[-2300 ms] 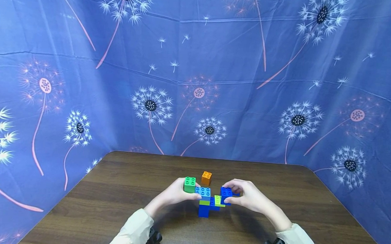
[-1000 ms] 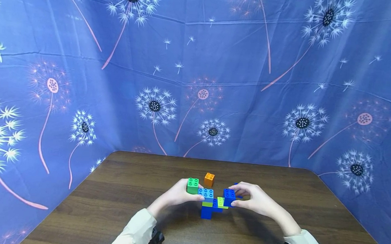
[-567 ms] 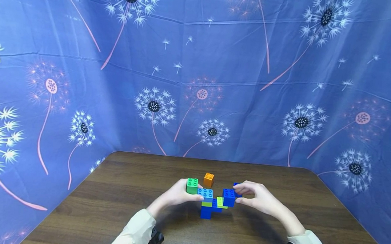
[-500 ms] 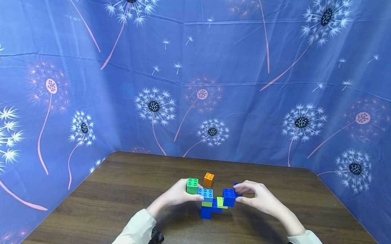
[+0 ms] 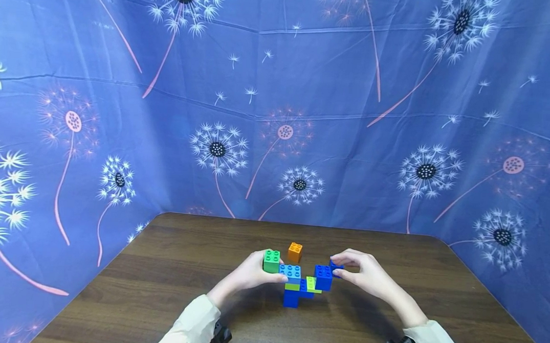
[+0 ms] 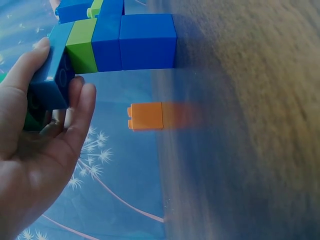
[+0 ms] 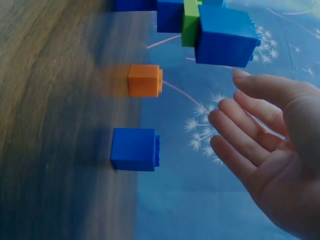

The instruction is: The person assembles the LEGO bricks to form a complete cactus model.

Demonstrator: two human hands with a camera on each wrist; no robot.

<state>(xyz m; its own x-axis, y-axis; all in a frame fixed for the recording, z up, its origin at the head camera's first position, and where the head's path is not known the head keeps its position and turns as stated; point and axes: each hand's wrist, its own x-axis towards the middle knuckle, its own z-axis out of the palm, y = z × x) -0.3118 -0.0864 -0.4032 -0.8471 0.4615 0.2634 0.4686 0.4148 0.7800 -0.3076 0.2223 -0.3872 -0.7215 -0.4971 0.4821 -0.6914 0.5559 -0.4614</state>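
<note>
A joined structure of toy building bricks is in my left hand (image 5: 251, 272), thumb and fingers gripping its light blue brick (image 5: 290, 273). Beside that hand rises a green brick (image 5: 271, 261). Lime pieces and a low blue brick (image 5: 290, 298) sit below, and a dark blue brick (image 5: 323, 278) tops the right end over a lime brick (image 5: 311, 284). My right hand (image 7: 280, 135) holds nothing; its loosely bent fingers are apart from the structure, thumb tip just short of the dark blue brick. Past this hand stands a loose blue brick (image 7: 133, 149) on the table.
An orange brick (image 5: 295, 252) stands alone on the brown wooden table (image 5: 207, 235), behind the structure. Blue dandelion-print cloth (image 5: 350, 144) hangs around the table's back and sides.
My right hand has let go of the dark blue brick and drawn a little to the right, leaving that brick on the structure. My left hand keeps its grip.
</note>
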